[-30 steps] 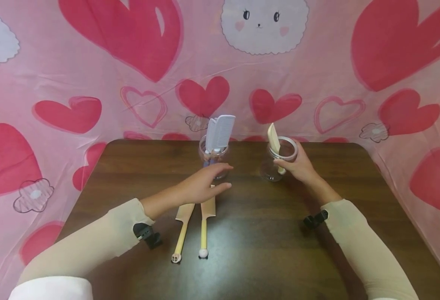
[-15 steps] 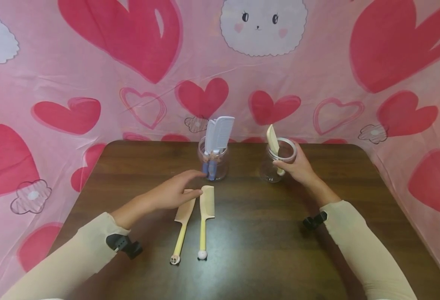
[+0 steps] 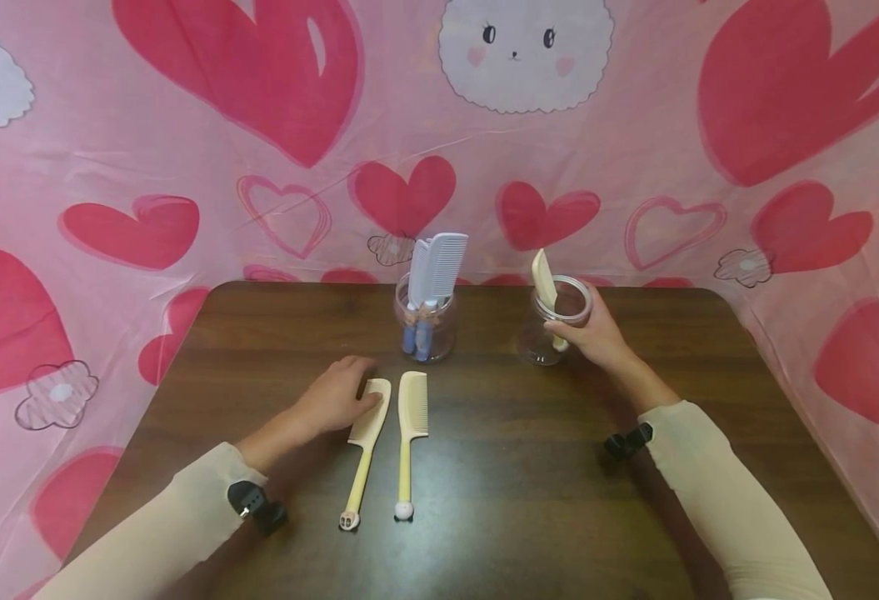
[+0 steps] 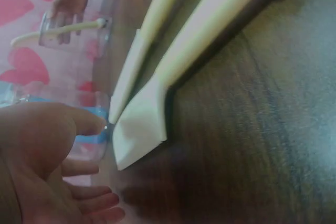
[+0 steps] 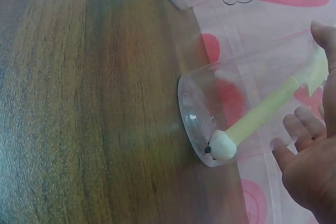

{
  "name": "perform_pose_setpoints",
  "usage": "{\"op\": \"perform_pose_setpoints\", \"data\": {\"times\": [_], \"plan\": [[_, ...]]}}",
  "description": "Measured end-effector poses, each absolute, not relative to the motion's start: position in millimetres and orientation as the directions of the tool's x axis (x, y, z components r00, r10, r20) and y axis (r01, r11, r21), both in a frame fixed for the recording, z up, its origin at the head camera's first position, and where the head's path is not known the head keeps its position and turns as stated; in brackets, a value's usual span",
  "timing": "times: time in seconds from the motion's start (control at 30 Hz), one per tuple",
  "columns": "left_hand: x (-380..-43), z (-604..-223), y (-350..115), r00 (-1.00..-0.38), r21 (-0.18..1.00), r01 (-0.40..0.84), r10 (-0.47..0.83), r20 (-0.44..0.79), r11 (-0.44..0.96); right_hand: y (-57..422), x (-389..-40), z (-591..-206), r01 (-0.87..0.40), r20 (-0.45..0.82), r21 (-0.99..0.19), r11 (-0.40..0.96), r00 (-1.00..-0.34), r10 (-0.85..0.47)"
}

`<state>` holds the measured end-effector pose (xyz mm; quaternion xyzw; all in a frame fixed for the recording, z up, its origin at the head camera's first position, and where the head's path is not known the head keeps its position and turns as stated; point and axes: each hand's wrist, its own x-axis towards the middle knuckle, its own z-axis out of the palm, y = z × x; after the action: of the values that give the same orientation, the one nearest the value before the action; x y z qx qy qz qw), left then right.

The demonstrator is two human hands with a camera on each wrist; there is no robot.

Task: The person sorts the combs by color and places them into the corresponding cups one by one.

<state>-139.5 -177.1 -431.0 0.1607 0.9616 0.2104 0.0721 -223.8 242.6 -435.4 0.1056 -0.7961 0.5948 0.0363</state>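
My left hand [image 3: 334, 396] hovers with loosely bent fingers at the head of a cream comb [image 3: 371, 427] with a yellow handle. In the left wrist view, a gap shows between the fingers and that comb [image 4: 139, 127]. Beside it lies a second cream comb [image 3: 412, 408], with a small white animal head on its handle end. My right hand [image 3: 602, 335] grips a clear jar [image 3: 536, 343] near its rim, thumb in front. A third cream comb [image 3: 545, 279] leans inside this jar, handle down, as the right wrist view also shows its yellow handle [image 5: 262, 108].
Another clear jar [image 3: 445, 337] stands left of the held one, with lilac combs [image 3: 448, 265] upright in it, blue handles down. The brown wooden table [image 3: 529, 500] ends at the back against a pink heart-patterned cloth [image 3: 634, 133].
My left hand has moved left and toward me, from in front of the lilac combs' jar to the left cream comb. The right hand and its jar stay put.
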Motion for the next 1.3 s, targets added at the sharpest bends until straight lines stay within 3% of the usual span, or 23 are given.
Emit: {"op": "perform_pose_setpoints", "data": {"times": [0.27, 0.53, 0.83, 1.03, 1.3], "plan": [[-141, -442, -172, -0.968, 0.42, 0.171, 0.231, -0.097, 0.891, 241, -222, -433, -0.207, 0.181, -0.939, 0.273, -0.976, -0.119], [-142, -445, -167, -0.974, 0.423, 0.162, 0.214, -0.076, 0.891, 230, -205, -407, -0.21, 0.181, -0.948, 0.238, -0.974, -0.137], [-148, -445, -159, -0.974, 0.451, 0.13, 0.2, -0.109, 0.883, 230, -205, -406, -0.192, 0.163, -0.951, 0.243, -0.977, -0.135], [-155, -441, -161, -0.956, 0.585, 0.074, 0.224, -0.188, 0.808, 230, -204, -404, -0.191, 0.161, -0.947, 0.259, -0.978, -0.133], [-161, -435, -174, -0.894, 0.766, -0.175, 0.227, -0.387, 0.618, 240, -220, -429, -0.181, 0.154, -0.944, 0.275, -0.981, -0.119]]}}
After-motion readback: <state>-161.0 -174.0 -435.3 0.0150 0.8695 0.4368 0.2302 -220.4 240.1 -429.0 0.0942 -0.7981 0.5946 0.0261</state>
